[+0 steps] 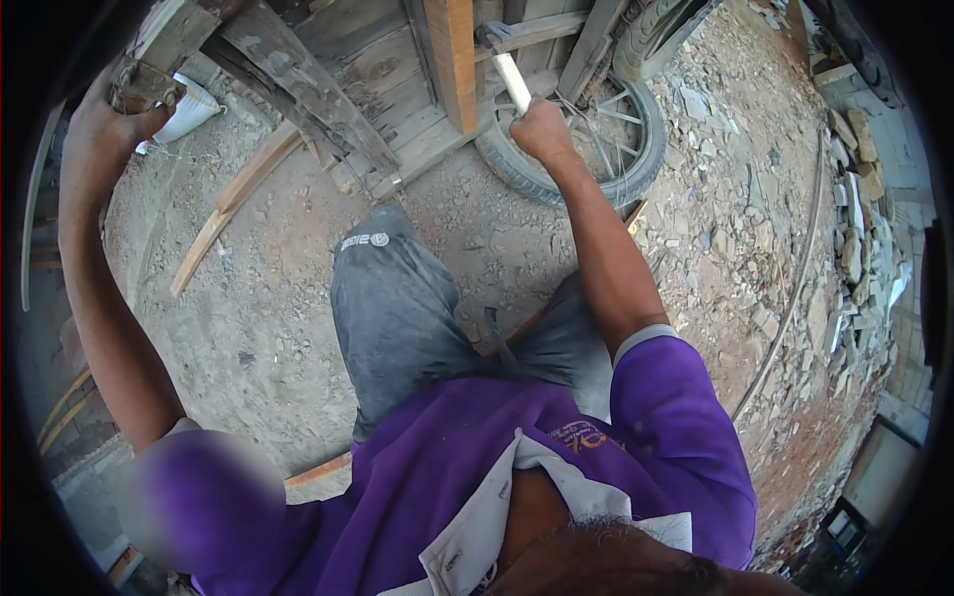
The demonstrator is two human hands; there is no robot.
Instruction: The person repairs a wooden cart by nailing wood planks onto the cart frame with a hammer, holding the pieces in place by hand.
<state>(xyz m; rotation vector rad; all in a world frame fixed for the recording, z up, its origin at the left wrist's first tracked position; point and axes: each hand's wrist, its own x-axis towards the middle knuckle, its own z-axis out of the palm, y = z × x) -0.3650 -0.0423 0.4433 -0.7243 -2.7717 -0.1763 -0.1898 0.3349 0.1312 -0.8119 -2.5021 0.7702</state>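
Observation:
My right hand (pixel 542 134) is closed around the white handle of a hammer (pixel 510 79), whose head is up beside a horizontal board (pixel 542 32), just right of an upright light-brown timber post (pixel 451 62). My left hand (pixel 114 124) is raised at the upper left, fingers gripping the end of a weathered wooden beam (pixel 159 55). Behind both, old grey planks (pixel 388 55) form a wooden structure.
A wheel with tyre (pixel 626 169) lies right of the post. Loose timber (pixel 234 199) rests on the rubble-strewn ground near a white sack (pixel 184 114). Broken stones (pixel 855 228) are piled along the right, with a long thin pipe (pixel 795 298). My knee (pixel 388 288) is below the planks.

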